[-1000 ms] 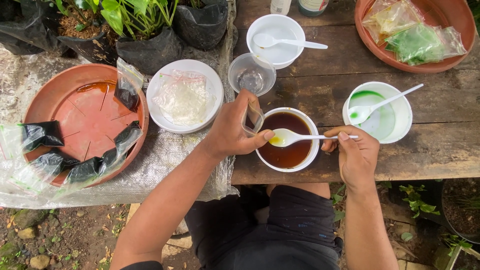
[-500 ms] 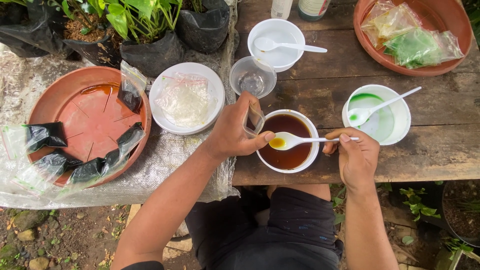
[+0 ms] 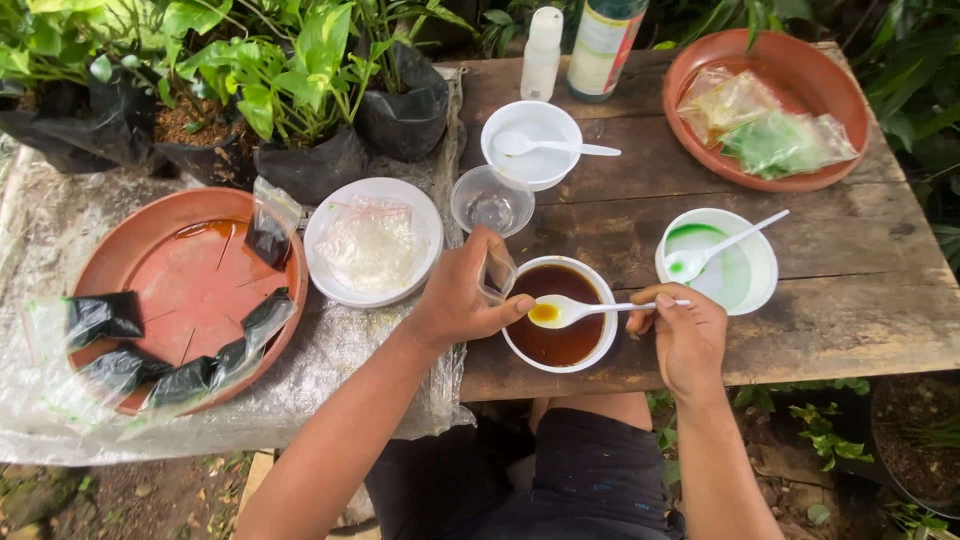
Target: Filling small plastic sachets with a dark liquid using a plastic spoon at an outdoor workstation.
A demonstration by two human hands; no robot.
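Note:
A white bowl (image 3: 603,342) of dark brown liquid stands near the front edge of the wooden table (image 3: 620,215). My right hand (image 3: 683,338) holds a white plastic spoon (image 3: 566,311) by its handle, level over the bowl, with yellowish liquid in its scoop. My left hand (image 3: 462,296) grips a small clear plastic bag (image 3: 497,271) at the bowl's left rim, thumb close to the spoon's tip.
A white bowl with green liquid and a spoon (image 3: 717,260) sits right of the brown one. Behind are a clear cup (image 3: 491,199), another white bowl with spoon (image 3: 532,144), two bottles (image 3: 574,45), a plate of bags (image 3: 373,240), two terracotta trays (image 3: 180,290) and potted plants (image 3: 290,90).
Both hands stay at the brown bowl. The spoon stays level above the liquid, and my left hand has shifted slightly so the thumb is nearer the spoon's tip.

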